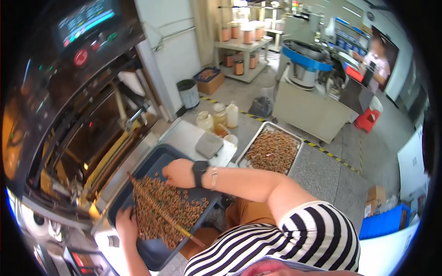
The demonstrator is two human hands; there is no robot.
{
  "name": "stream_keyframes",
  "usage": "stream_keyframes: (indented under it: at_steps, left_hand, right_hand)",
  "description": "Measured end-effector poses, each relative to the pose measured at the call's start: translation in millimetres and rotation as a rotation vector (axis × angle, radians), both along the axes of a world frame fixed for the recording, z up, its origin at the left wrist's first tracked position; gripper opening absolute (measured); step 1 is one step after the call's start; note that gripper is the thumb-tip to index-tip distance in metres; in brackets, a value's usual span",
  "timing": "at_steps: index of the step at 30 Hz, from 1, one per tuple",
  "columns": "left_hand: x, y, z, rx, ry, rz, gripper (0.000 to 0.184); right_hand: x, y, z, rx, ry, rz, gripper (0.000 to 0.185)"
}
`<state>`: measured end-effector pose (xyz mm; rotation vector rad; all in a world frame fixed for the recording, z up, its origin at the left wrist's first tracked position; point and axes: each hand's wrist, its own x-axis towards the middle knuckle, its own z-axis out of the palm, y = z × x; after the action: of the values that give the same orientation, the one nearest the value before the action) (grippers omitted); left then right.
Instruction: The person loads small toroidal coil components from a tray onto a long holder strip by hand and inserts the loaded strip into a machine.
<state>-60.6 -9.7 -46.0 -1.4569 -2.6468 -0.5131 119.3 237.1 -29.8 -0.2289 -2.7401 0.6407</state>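
A dark blue-grey tray holds a heap of small copper-coloured rings. Across the heap lies a long thin rod, tilted diagonally, with many rings strung along it and a yellowish, reddish end toward my body. My left hand rests at the tray's left side against the heap, fingers stretched out. Over the far side of the heap, my right hand is closed with its fingers curled downward; whatever is between its fingertips is hidden. A black watch and a bracelet sit on my right wrist.
A machine with a screen stands left. Beyond the tray are a grey scale-like box and several bottles. A metal tray of rings stands right. A blue-rimmed feeder bowl and a person are farther back.
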Motion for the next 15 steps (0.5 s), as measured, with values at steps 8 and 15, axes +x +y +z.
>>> stream_keyframes:
  at_steps: [8,15]
  left_hand:
    - [-42,-4,-39,0.179,-0.108,-0.111,0.018]
    - [-80,-7,-61,0.179,-0.21,-0.06,0.016]
  right_hand:
    - [-34,2,-19,0.182,-0.358,0.004,0.045]
    - [-28,4,-14,0.135,-0.433,0.059,0.031]
